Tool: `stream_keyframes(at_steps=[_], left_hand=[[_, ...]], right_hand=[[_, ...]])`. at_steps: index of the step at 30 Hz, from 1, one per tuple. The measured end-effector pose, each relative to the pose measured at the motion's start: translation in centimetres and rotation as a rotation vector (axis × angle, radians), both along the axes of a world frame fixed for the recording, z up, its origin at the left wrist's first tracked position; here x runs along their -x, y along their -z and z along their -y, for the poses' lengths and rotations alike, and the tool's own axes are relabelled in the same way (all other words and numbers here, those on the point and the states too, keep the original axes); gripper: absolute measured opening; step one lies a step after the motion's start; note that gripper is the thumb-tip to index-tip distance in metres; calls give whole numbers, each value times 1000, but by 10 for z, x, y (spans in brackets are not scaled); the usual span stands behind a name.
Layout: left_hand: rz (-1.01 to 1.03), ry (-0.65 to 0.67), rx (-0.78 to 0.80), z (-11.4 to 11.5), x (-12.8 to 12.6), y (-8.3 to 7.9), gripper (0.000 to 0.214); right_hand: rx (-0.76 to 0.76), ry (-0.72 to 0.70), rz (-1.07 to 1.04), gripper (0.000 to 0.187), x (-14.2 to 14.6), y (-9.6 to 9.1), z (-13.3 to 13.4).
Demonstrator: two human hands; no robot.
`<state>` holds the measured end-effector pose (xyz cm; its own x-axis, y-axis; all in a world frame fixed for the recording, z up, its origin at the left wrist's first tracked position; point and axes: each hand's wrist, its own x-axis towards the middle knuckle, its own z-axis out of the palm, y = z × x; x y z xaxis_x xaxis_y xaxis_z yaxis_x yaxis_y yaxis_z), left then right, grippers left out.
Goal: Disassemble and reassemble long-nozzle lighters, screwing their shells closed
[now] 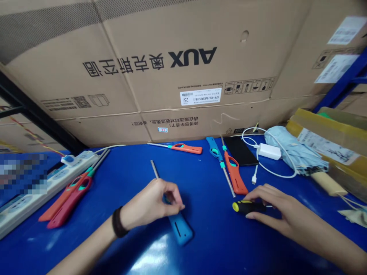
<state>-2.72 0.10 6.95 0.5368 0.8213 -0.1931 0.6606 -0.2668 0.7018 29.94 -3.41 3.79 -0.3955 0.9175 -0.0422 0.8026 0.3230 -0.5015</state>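
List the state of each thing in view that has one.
Left hand: curled over blue lighter, grip unclear
Right hand: pinching screwdriver
Blue lighter beneath: lying, nozzle pointing away
Screwdriver: held, handle end exposed
Five other lighters: lying
Umbrella: folded
Phone-like black slab: face dark
Cable connector: unplugged
Power strip: plug at far end
AUX box: print upside down

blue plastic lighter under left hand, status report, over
Left hand over blue plastic lighter, grip unclear. Right hand holds black-yellow screwdriver. Orange plastic lighter close beyond screwdriver.

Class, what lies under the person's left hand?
A blue lighter lies beneath the left hand; its metal rod and lower handle show. Its middle is mostly covered, so details there cannot be made out.
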Motion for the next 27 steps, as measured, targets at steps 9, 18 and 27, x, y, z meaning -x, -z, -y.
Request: stream_keyframes(at_steps=[9,18,27], left_hand=[[-191,381,-304,28,-6,-9,15],[-221,392,-406,35,-9,-10,17],[-279,429,-492,36,-9,-6,17]], right_hand=[[3,-68,-84,26,29,-4,-3],[-1,-67,-87,21,30,-2,-3],[-2,-51,-92,22,30,0,-2]])
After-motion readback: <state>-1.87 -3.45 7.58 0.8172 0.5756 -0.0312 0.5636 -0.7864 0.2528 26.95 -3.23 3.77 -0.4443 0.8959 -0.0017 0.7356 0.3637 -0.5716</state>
